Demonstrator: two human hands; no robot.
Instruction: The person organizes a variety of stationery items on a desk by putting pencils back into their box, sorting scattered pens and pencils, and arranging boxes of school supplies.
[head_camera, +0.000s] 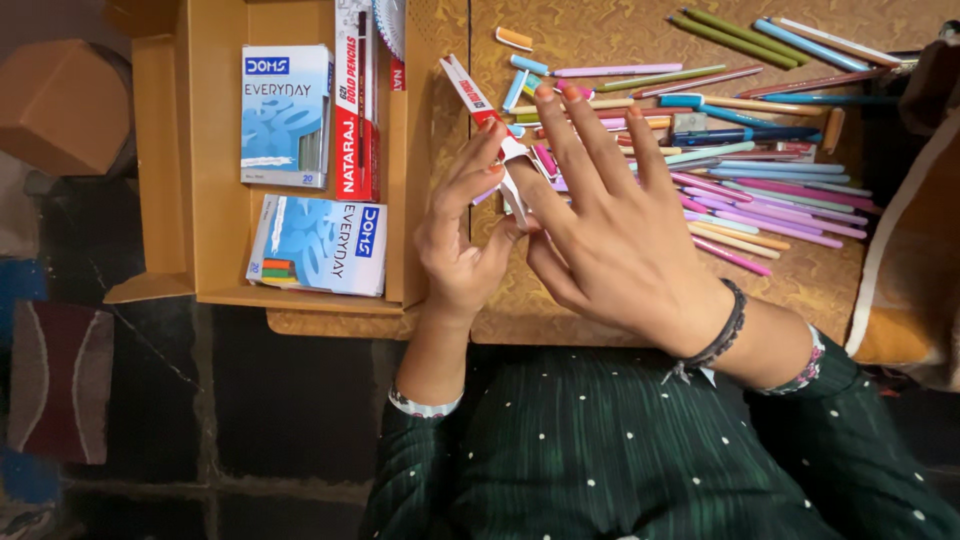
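Left hand (458, 238) pinches a red-white pencil carton (492, 130); right hand (610, 235), fingers spread, touches it.

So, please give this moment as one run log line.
left hand: holds slim carton | right hand: open, fingertips on carton | pencils: loose on table

cardboard tray (168, 170): left of the loose pencils (760, 190)
blue pencil boxes (285, 115): inside the tray
red pencil box (352, 110): tray's right side
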